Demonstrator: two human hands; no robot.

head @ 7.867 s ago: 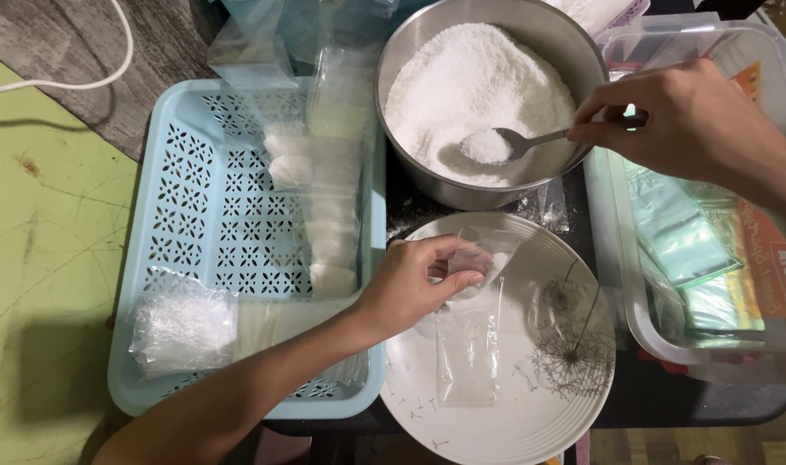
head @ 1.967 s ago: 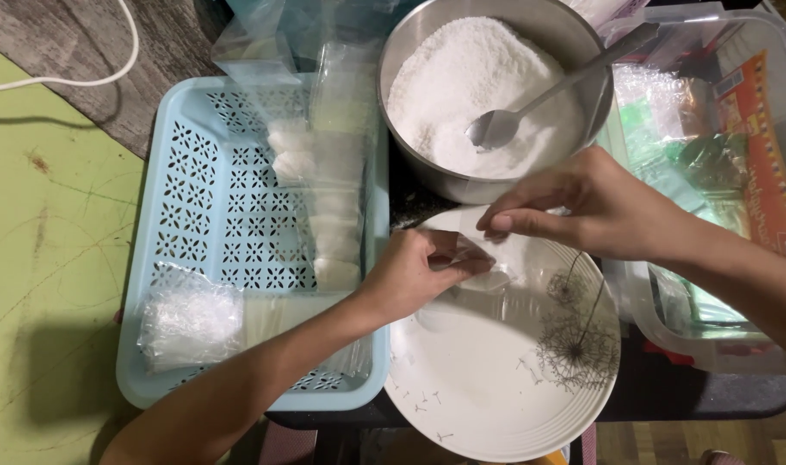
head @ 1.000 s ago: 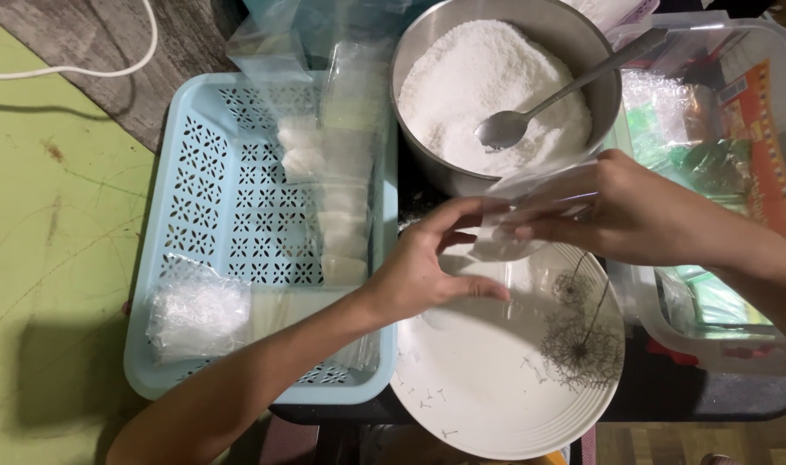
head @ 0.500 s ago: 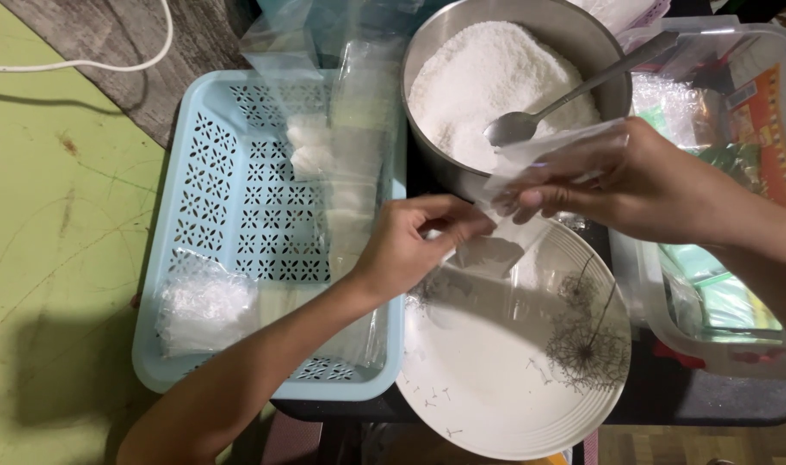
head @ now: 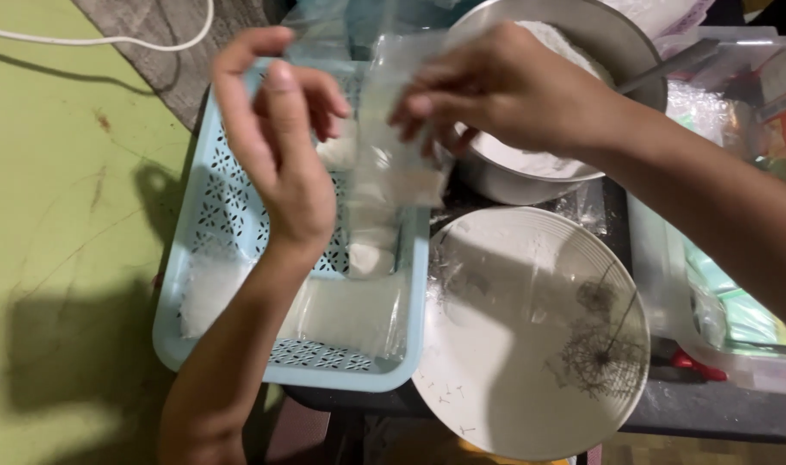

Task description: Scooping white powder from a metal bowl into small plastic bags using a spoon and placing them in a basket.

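- Small clear plastic bag (head: 393,146), narrow and glossy, hanging upright over the blue basket (head: 229,215); a little white powder settled in its lower end, upper part empty and see-through.
- Right hand (head: 505,86) pinching the bag's top edge, fingers (head: 419,108) curled down onto the film, closed on it.
- Left hand (head: 281,146) raised just beside the bag, palm turned away, fingers loose and spread, thumb up; holding nothing, whether touching the bag cannot be told.
- Basket of pale blue plastic, rectangular, lattice-cut walls and floor; inside, more filled clear packets (head: 358,250) in a row and a flat one lying across the near end.
- Round steel bowl (head: 617,52) behind the right hand, heaped with fine white powder (head: 531,159); spoon handle (head: 668,65) sticking out over its rim.
- White ribbed plate (head: 531,344) in front of the bowl, dusted, with a dark sprig-like print near its right edge.
- Clear lidded tub (head: 729,319) at far right; green mat (head: 57,258) on the left.
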